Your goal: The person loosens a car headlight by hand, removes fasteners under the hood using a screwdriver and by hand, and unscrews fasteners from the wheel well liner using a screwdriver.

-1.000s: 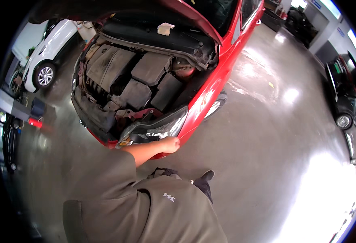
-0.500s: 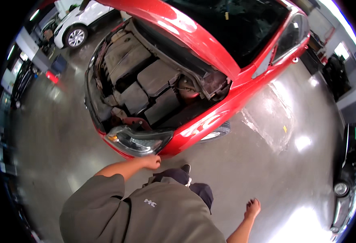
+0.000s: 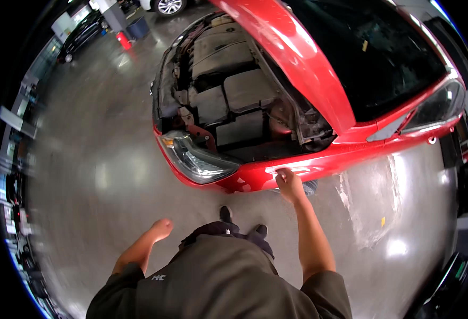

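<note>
A red car stands in front of me with its hood raised and its engine bay exposed. My right hand is over the front fender, behind the headlight, with its fingers bent inward. Whether it touches the paint or holds something small, I cannot make out. My left hand hangs at my left side over the floor, apart from the car. Its fingers are curled in and nothing shows in them. Dusty dark covers fill the engine bay.
A front tire shows below the fender. Beyond the car are a red fire extinguisher, a dark bin, a white car and a black car. Another dark vehicle stands at the lower right. The grey floor is shiny.
My right hand has risen from my side to the fender. My left hand has dropped back from beside the headlight. The car now sits further right in view.
</note>
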Motion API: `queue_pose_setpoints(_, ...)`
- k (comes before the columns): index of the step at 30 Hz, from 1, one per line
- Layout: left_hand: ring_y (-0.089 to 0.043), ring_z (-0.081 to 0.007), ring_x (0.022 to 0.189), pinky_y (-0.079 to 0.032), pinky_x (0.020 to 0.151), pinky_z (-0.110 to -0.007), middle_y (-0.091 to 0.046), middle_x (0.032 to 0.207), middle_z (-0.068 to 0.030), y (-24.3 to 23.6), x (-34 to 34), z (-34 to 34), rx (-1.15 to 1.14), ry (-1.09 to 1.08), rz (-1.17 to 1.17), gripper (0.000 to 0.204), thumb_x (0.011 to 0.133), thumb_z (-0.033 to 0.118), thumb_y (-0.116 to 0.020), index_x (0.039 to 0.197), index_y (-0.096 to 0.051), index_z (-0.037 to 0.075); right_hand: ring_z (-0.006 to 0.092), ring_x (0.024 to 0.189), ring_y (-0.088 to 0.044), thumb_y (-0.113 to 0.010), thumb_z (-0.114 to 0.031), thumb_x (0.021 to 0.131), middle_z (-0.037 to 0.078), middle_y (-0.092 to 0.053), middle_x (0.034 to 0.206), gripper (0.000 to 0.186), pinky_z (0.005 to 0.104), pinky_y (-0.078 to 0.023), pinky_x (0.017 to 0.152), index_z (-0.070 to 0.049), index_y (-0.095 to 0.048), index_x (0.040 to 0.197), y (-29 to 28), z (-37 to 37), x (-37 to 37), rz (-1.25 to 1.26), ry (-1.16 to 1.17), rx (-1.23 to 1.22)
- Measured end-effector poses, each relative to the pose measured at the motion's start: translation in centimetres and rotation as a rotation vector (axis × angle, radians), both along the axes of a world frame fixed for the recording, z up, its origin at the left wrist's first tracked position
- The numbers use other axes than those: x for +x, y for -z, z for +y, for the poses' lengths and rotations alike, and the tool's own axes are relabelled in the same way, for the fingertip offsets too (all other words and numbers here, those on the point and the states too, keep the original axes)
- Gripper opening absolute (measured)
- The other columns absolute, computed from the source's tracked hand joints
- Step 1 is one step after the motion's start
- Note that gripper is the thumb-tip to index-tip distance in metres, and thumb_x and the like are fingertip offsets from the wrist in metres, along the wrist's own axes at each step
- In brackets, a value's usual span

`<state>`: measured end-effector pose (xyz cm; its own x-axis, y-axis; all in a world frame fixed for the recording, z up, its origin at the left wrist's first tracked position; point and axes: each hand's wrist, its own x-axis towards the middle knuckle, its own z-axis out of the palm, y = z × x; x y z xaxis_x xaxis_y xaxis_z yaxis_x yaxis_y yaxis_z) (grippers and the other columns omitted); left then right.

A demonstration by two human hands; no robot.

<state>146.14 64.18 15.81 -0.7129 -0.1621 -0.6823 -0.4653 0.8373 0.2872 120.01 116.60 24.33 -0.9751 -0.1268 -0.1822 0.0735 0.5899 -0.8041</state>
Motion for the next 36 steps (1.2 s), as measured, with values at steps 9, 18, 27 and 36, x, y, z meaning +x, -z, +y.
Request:
queue_pose_setpoints(9,-0.068,-0.0221,0.088,-0.058,0.078,-0.032,-0.071,0.105,-0.0136,6.4,15.7,-4.1,0.304,-0.84,0.007,0.025,0.099,0.01,-0.051,0.119,-0.063,0.0,0.0345,0.097,-0.073,-0.064,-0.017,0.092,0.019,-0.073,0.103,0.026,0.0422,-0.057,0.083,-0.008,-0.069,0.116,-3.4,-10.8,-18.3,0.457,-0.056,0.175)
queue_pose_setpoints(18,-0.066,-0.0186,0.082,-0.056,0.073,-0.032,-0.069,0.094,-0.012,8.9,20.0,-2.7,0.412,-1.223,0.046,0.027,0.099,0.019,-0.053,0.113,-0.064,-0.002,0.036,0.109,-0.069,-0.06,-0.014,0.092,0.016,-0.073,0.115,0.035,0.0421,-0.055,0.095,-0.011,-0.07,0.125,-3.9,-11.6,-36.4,0.553,-0.086,0.665)
queue_pose_setpoints(27,-0.067,-0.0226,0.07,-0.051,0.059,-0.034,-0.069,0.087,-0.0139,10.5,22.0,6.2,0.42,-1.486,-0.236,0.03,0.098,0.017,-0.049,0.116,-0.064,-0.001,0.0323,0.104,-0.067,-0.066,0.0,0.082,0.021,-0.067,0.12,0.055,0.0371,-0.053,0.093,0.003,-0.061,0.137,0.2,-10.2,-58.2,0.624,-0.349,0.89)
queue_pose_setpoints(36,-0.066,-0.0218,0.071,-0.049,0.06,-0.034,-0.069,0.092,-0.0132,7.3,15.6,7.8,0.434,-1.521,-0.409,0.029,0.099,0.017,-0.048,0.119,-0.061,0.001,0.0355,0.152,-0.033,-0.078,-0.011,0.078,0.022,-0.029,0.165,0.104,0.0384,-0.034,0.124,0.001,-0.019,0.163,-2.2,-18.5,-68.9,0.229,-0.613,1.118)
